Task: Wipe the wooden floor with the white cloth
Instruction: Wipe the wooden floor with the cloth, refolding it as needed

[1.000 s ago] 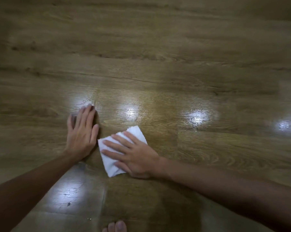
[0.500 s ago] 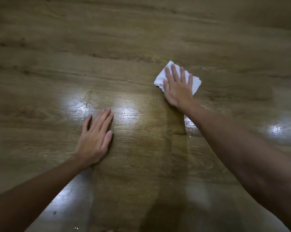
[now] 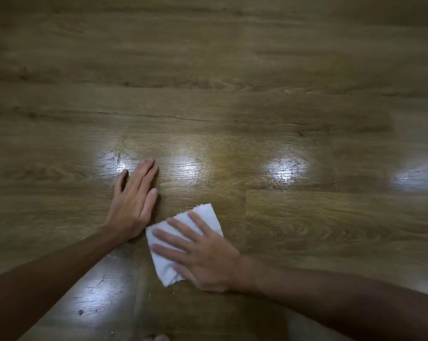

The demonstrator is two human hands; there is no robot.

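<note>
Head view: right hand [image 3: 203, 254] presses the cloth [image 3: 183, 242] with flat fingers; left hand [image 3: 134, 203] rests flat, holding nothing. Keep even pressure across the floor [image 3: 306, 94].

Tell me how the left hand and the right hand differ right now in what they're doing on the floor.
The left hand rests bare on the wooden floor; the right hand presses the white cloth. The left hand's fingers lie close together; the right hand's are spread. The left hand sits farther from the person. Both lie flat with straight fingers.
</note>
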